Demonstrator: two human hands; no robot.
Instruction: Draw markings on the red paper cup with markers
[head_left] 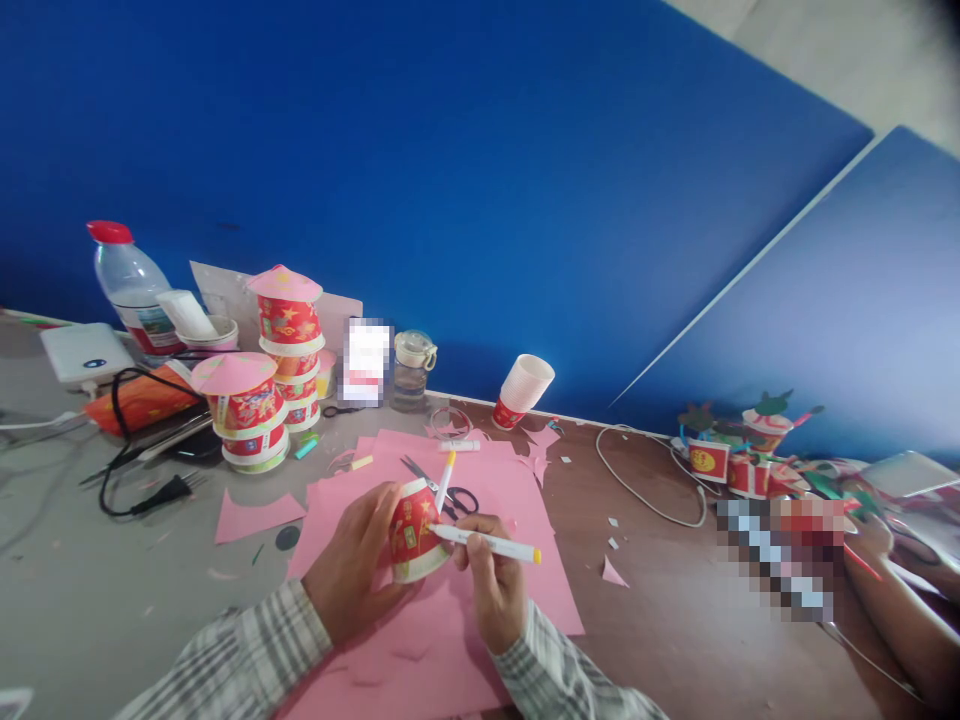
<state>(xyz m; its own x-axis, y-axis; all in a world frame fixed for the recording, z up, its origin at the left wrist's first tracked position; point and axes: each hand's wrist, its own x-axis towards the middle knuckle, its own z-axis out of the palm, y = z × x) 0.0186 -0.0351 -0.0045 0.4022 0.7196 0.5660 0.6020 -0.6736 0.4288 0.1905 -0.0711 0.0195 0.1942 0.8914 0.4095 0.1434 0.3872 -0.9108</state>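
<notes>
My left hand [358,560] is wrapped round a red paper cup [414,522] with gold and green print, tilted over pink paper [457,650]. Between the thumb and fingers of my right hand [491,580] is a white marker [495,545] with a yellow end, its tip at the side of the cup. Just behind the cup lie black-handled scissors [459,498], partly hidden. A yellow marker cap [448,468] on a white barrel slants across them, and a white marker [459,446] rests at the paper's far edge.
Stacked cup towers with pink cone roofs [285,285] stand at the left, near a bottle [131,285] and a plug [171,490]. Behind are a glass jar [412,370] and stacked cups [521,392]. Another person's hand [874,545] is at the right, by decorated cups [707,460].
</notes>
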